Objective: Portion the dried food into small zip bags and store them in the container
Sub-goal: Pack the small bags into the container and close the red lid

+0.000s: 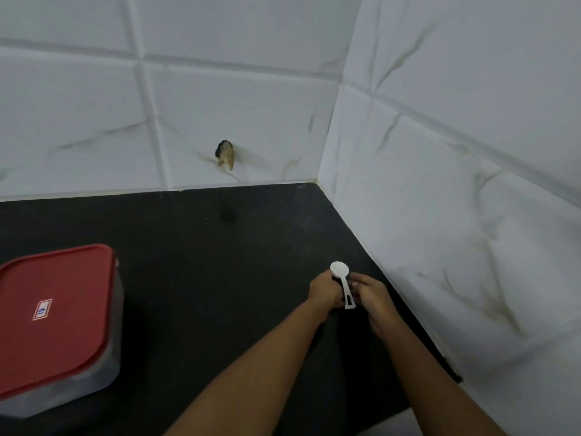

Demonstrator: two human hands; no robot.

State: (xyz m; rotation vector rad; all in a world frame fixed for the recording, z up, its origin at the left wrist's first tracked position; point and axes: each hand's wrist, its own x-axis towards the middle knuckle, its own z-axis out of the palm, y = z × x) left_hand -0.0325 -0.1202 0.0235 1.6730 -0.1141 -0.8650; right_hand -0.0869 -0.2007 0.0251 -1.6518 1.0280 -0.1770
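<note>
A white plastic spoon is held between both hands above the black counter, bowl pointing away from me. My right hand pinches the spoon's handle with its fingertips. My left hand is curled right beside the spoon's neck; what it holds, if anything, is hidden by its fingers. A clear storage container with a red lid stands shut at the left, well apart from the hands. No zip bags or dried food can be made out.
White marble-pattern tiled walls meet in a corner behind and to the right of the hands. A small dark chipped hole marks the back wall. The counter's front edge runs below my right forearm.
</note>
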